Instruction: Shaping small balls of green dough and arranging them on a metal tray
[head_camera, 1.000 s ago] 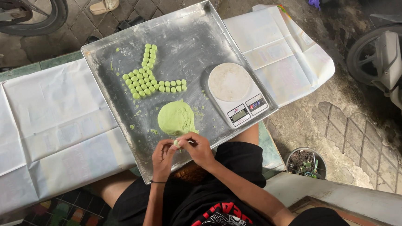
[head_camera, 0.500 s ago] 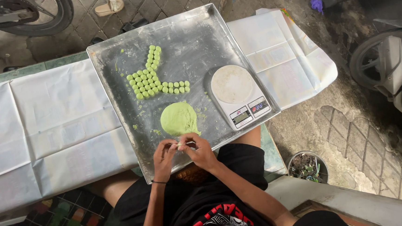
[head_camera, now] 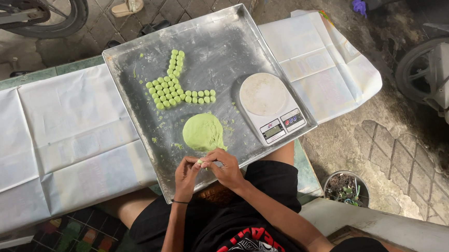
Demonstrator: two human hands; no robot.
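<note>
Head view, looking down: the table [head_camera: 53, 136] under its white paper cover fills the left and middle. On it lies the big metal tray [head_camera: 214, 43], dusted with flour. On the tray's right side sits the white kitchen scale [head_camera: 268, 106]. The lump of green dough [head_camera: 203, 132] rests near me at the tray's near edge. Farther off, the rows of small green dough balls [head_camera: 173, 90] are packed close together.

I judge the main risk to be the little piece slipping from my fingertips, since it is tiny and looks soft. It could drop into my lap or onto the lump and stick there. Pinching too hard could flatten it or smear it on my fingers. My hands also work just over the tray's near edge, and a knock there could disturb the rows.

My left hand [head_camera: 186, 176] and right hand [head_camera: 226, 167] meet just near of the lump, fingertips touching. Between them I pinch a small bit of green dough [head_camera: 199, 162]. Each grip is nearly closed around that bit, fingers curled and not clenched into a fist.
</note>
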